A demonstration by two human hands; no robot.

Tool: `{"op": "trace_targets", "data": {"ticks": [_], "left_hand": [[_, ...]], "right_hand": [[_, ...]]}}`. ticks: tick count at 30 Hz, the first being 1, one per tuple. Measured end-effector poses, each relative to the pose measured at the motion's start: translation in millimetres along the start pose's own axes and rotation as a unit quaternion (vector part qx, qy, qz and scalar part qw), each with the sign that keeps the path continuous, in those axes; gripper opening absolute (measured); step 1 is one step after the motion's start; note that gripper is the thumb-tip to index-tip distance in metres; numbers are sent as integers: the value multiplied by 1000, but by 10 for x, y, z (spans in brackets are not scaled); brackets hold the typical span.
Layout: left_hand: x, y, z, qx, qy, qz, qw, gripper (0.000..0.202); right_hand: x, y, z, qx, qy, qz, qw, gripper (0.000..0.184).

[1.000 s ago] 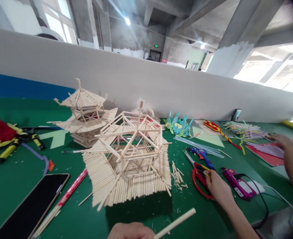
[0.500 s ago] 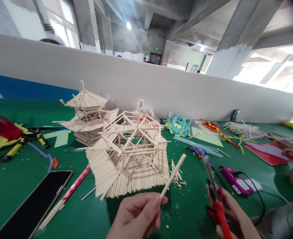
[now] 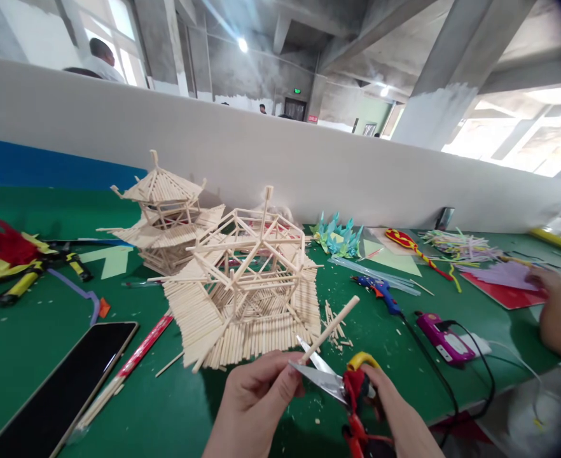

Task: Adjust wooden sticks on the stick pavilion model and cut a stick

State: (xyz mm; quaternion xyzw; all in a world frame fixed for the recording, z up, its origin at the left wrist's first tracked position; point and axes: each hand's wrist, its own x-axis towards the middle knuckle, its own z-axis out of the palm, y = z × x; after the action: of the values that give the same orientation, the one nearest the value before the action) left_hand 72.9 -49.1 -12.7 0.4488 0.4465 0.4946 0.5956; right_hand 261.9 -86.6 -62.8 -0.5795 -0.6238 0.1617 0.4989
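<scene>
My left hand [image 3: 254,402] pinches a pale wooden stick [image 3: 332,327] that slants up to the right. In my right hand [image 3: 389,407] are red-handled scissors [image 3: 331,380], their blades apart around the stick's lower end close to my left fingertips. Just beyond stands a stick-built pavilion roof model [image 3: 246,286] on the green table [image 3: 166,407]. A pile of short stick offcuts [image 3: 338,324] lies to its right.
A second stick pagoda [image 3: 163,213] stands behind. A phone [image 3: 56,381] and red stick packet [image 3: 128,362] lie at left, yellow-handled tools [image 3: 27,277] further left. A blue glue gun [image 3: 380,291], a purple device [image 3: 443,337] with cable, paper cranes [image 3: 338,235] and another person's hand [image 3: 554,305] are at right.
My right hand picked the scissors up from the table and brought them to the stick. My left hand raised the stick in front of the model.
</scene>
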Motion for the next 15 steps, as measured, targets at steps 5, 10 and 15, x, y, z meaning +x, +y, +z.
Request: {"op": "trace_targets", "data": {"ticks": [5,10,15], "left_hand": [[13,-80,-33,26,-19,26,999,21],[15,-78,-39,53,-23,49,997,17],[23,-43,-62,79,-60,71,993,20]], "right_hand": [[-4,-2,26,-18,3,-16,1000,24],[37,37,-22,-25,-6,-31,999,26],[64,78,-38,-33,-8,-31,999,34]]}}
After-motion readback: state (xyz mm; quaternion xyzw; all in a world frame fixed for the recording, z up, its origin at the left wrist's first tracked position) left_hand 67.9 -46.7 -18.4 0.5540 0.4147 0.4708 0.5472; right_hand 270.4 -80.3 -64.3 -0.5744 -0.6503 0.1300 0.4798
